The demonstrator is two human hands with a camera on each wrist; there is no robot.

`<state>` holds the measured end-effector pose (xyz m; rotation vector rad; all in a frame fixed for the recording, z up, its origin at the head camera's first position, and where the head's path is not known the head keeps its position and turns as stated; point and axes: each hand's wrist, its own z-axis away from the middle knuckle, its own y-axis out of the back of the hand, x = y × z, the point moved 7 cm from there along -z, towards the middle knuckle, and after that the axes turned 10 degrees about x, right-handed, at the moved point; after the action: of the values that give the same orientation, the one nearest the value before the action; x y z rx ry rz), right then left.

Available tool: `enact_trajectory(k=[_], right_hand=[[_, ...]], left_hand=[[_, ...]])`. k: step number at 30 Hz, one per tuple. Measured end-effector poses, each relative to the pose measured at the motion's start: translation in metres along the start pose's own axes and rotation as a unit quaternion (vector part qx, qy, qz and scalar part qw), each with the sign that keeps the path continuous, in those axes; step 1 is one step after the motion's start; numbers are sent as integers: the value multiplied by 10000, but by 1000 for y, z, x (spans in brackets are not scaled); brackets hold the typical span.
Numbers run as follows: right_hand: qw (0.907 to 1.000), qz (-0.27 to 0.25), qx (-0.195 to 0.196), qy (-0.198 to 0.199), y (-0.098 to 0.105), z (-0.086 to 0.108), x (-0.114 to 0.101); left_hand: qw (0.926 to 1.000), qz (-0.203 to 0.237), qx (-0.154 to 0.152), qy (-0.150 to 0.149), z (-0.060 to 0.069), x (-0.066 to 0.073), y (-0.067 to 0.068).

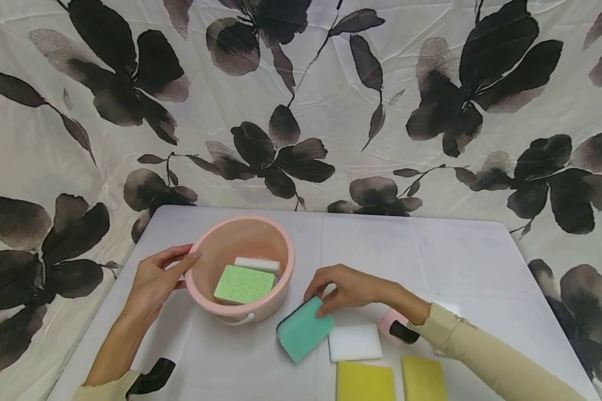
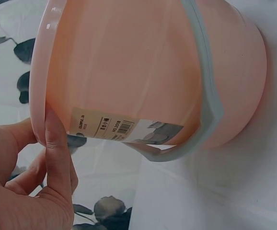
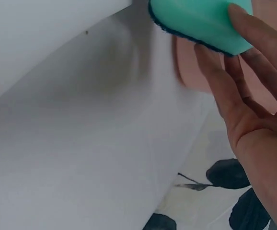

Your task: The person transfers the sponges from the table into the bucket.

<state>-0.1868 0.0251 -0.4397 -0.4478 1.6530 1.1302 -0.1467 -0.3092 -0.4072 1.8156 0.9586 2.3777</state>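
A pink bucket stands at the left of the table, with a green speckled sponge and a white sponge inside. My left hand pinches the bucket's rim on its left side, thumb over the edge; the left wrist view shows this grip and a label on the bucket's wall. Just right of the bucket, my right hand pinches a teal sponge by its upper end. In the right wrist view its dark scouring layer shows along one edge. The teal sponge is tilted.
Close to the right hand lies a white sponge. Two yellow sponges lie near the front edge. A pink object and another white piece are partly hidden by the right arm. Floral cloth hangs behind the table.
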Motion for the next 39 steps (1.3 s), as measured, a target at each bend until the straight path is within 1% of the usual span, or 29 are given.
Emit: enact_trajectory(k=[3, 8, 17, 23, 28, 33, 39], right_hand=[[9999, -107, 38, 27, 4, 0, -4], [9996, -268, 38, -37, 10, 1, -11], [9991, -401, 31, 142, 23, 3, -29], [9980, -604, 25, 160, 32, 2, -42], [9978, -641, 63, 186, 40, -1, -53], [9980, -591, 136, 164, 47, -6, -58], [9972, -639, 364, 169, 54, -16, -63]], left_hand=[[10000, -6, -21, -5, 0, 1, -1], [10000, -56, -4, 44, 0, 1, 0], [9999, -70, -32, 72, 0, 1, 0], [9999, -79, -84, 79, 0, 0, -1], [9999, -54, -116, 81, -1, -2, -2], [9999, -58, -64, 67, 0, 0, -1], [9999, -70, -65, 81, 0, 1, 0]])
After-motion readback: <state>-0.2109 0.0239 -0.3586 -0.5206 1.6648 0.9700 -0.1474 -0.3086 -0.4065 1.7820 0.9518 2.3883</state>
